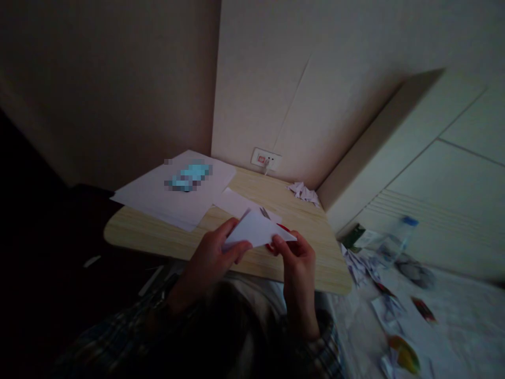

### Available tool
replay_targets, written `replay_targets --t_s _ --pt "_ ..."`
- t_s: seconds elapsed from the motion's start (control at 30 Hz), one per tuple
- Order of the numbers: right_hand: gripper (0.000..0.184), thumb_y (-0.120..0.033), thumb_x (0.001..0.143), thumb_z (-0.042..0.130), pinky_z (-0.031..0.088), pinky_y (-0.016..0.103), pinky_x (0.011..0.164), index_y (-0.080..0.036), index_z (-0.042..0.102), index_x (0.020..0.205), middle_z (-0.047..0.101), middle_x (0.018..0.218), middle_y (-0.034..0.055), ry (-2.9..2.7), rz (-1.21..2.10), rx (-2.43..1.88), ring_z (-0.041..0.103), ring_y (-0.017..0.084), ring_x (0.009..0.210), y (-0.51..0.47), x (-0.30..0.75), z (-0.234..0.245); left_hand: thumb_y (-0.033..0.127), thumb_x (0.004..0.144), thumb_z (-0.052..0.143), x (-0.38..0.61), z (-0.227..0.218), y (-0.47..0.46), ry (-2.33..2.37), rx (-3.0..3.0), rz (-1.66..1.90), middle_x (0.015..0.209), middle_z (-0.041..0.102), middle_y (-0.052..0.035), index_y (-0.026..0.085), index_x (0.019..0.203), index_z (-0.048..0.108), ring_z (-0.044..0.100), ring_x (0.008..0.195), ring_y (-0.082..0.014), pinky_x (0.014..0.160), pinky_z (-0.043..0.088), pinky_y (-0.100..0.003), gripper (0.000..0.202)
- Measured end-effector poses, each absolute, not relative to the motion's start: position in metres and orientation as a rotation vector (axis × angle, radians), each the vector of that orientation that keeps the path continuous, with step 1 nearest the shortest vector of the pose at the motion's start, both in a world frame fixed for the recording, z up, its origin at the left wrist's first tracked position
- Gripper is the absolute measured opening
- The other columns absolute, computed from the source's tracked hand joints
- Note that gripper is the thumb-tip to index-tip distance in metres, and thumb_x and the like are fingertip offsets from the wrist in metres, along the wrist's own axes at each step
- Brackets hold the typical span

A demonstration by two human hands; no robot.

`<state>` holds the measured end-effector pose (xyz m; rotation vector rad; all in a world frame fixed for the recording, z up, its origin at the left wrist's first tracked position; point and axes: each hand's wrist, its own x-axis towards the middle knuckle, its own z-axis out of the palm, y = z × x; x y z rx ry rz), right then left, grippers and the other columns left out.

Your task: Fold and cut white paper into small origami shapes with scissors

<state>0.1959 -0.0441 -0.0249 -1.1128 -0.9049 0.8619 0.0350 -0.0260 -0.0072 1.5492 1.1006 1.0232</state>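
Note:
A folded piece of white paper (254,230) is held up above the near edge of the wooden table (252,271). My left hand (216,250) grips its left end, thumb in front and fingers behind. At the pointed right end, my right hand (295,255) pinches the paper between thumb and fingers. Behind the paper lie red-handled scissors (284,227), mostly hidden, with the metal blades showing just above it. A smaller white sheet (232,201) rests on the table beyond the scissors.
Large white sheets (158,202) cover the table's left side, with a blurred-out blue object (191,176) on top. Folded paper pieces (303,193) sit at the back right. A wall socket (266,159) holds a plug. Right of the table, a bed carries a bottle (400,239) and papers.

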Motion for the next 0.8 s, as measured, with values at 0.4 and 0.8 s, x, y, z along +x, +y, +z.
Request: replay_targets --t_s 0.4,0.8 --pt "0.022 -0.036 0.076 0.069 0.038 0.023 0.057 -0.017 0.061 0.07 0.057 0.061 -0.0035 -0.885 0.731 -1.039 0.047 0.009 0.058 -0.045 0.205 -0.022 0.031 0.079 0.053 0.028 -0.008 -0.02 0.965 1.562 0.943 0.057 0.062 0.0042 0.018 0.07 0.054 0.052 0.054 -0.0108 0.054 0.036 -0.021 0.016" --pt "0.019 -0.031 0.059 0.077 0.043 0.026 0.056 -0.017 0.065 0.064 0.065 0.06 -0.0009 -0.936 0.915 -1.164 0.055 0.013 0.056 -0.045 0.187 -0.021 0.028 0.082 0.054 0.035 -0.009 -0.023 0.928 1.654 0.973 0.055 0.055 0.0068 0.018 0.07 0.054 0.049 0.051 -0.0088 0.052 0.034 -0.02 0.016"
